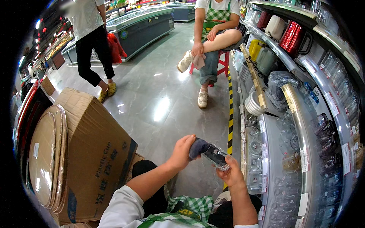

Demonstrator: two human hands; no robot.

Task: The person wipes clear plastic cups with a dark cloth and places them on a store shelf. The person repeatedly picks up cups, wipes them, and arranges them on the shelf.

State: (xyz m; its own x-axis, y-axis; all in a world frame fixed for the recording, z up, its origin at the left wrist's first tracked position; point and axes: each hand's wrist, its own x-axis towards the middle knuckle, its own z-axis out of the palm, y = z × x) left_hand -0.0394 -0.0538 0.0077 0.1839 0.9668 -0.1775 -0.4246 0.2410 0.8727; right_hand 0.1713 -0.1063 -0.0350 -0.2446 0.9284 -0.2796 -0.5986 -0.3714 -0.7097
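Observation:
A clear drinking glass (219,159) is tilted in front of me, above the floor. Its base end rests in the grip of my right hand (231,172), thumb on the side. My left hand (182,152) grips a dark grey cloth (198,147) at the glass's mouth. Part of the cloth appears to reach inside the glass. The fingers behind the cloth are partly hidden.
Shelves of glassware (288,185) run along my right, with a red electric kettle (293,38) higher up. A large cardboard box (94,154) stands at my left beside wrapped round boards (45,156). Ahead, a person sits on a red stool (223,64); another person (89,37) stands near chest freezers (142,34).

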